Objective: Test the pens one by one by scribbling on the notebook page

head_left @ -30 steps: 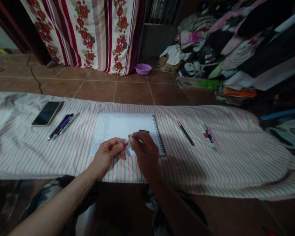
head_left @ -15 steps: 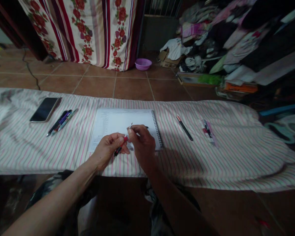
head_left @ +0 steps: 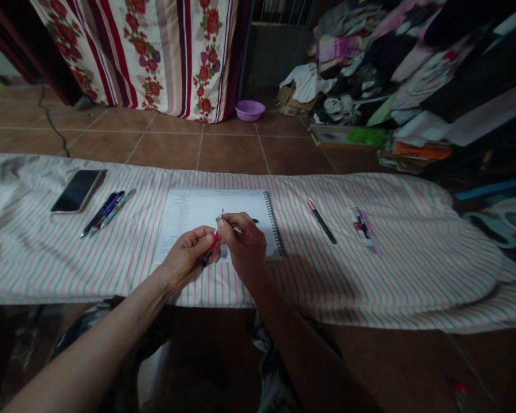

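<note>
My left hand (head_left: 194, 246) is closed on a pen barrel (head_left: 207, 256), red toward the top and dark at its lower end. A thin white refill (head_left: 217, 229) with a dark tip sticks up out of it. Pinched on this refill are the thumb and finger of my right hand (head_left: 244, 238), just beside the left. A small dark piece (head_left: 255, 221) shows behind the right fingers; whether they hold it or it lies on the paper I cannot tell. Beneath both hands lies a spiral notebook (head_left: 223, 199) with a printed page on its left side.
On the striped cloth (head_left: 395, 275) lie a phone (head_left: 78, 191) and several pens (head_left: 107, 214) to the left. A black pen with a copper-coloured end (head_left: 322, 222) and a clear packet of small items (head_left: 364, 230) lie right. Beyond stands a purple basin (head_left: 250, 111).
Both hands have shifted slightly left and up with the pen. The right fingers now sit closer to the left hand, and the refill stands more upright.
</note>
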Tool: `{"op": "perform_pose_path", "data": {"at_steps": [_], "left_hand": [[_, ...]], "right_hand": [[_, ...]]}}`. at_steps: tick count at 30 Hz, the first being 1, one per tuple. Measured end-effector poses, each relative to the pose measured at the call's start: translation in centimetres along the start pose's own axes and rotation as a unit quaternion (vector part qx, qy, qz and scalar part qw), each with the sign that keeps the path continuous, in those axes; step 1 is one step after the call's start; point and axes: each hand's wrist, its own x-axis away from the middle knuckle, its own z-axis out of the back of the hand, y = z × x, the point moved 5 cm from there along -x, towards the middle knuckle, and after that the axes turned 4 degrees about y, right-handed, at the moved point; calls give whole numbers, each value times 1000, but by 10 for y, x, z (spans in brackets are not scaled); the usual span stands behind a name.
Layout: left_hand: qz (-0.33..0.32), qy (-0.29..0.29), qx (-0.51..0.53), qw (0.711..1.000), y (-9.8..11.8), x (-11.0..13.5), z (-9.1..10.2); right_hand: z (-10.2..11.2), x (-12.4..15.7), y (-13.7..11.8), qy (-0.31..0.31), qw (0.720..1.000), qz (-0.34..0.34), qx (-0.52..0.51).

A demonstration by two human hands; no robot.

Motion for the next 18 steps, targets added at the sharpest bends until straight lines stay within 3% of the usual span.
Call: {"op": "perform_pose_path", "data": {"at_steps": [5,18], "left_hand": [[-14,5,-17,1000,5,1,0],[-36,90,-33,995,7,2,4]], "right_hand": [[2,1,4,-2,1000,-19,-10],[-3,1,6,-24,999,-36,-6]]}}
